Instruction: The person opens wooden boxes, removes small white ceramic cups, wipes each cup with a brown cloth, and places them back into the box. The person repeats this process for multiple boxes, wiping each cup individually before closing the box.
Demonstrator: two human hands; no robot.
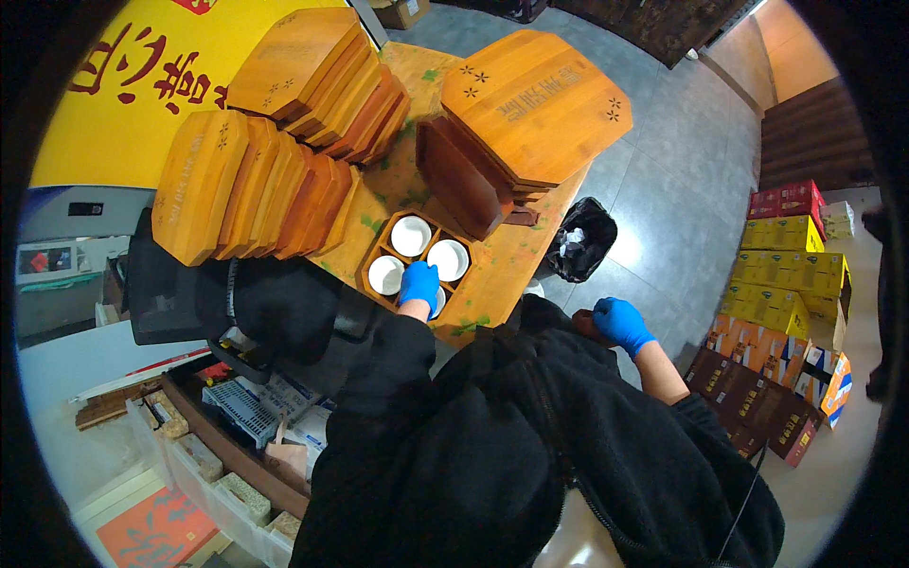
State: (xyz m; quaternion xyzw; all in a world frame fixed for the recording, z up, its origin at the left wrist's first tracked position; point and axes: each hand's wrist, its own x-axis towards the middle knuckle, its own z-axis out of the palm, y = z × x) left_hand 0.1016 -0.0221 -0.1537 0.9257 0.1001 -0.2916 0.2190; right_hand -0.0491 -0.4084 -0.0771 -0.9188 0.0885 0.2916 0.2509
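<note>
My left hand (419, 284), in a blue glove, reaches over an octagonal wooden tray (384, 239) with divided compartments. White round cups sit in it: one at the back (410, 236), one at the left (385, 275) and one at the right (449, 260). A further cup (438, 302) is partly hidden by my hand. My fingertips meet the tray's middle, by the right cup's rim; whether they grip it is hidden. Off the table's right side, my blue-gloved right hand (623, 325) is curled beside a dark brown thing (586, 325). I cannot tell whether it holds that thing.
Octagonal wooden lids stand in leaning stacks (248, 184) at the left and back of the wooden table (490, 302). More lids (536, 106) and dark brown trays (461, 174) stand at the right. A lined bin (582, 238) is beside the table; boxes (770, 312) are piled far right.
</note>
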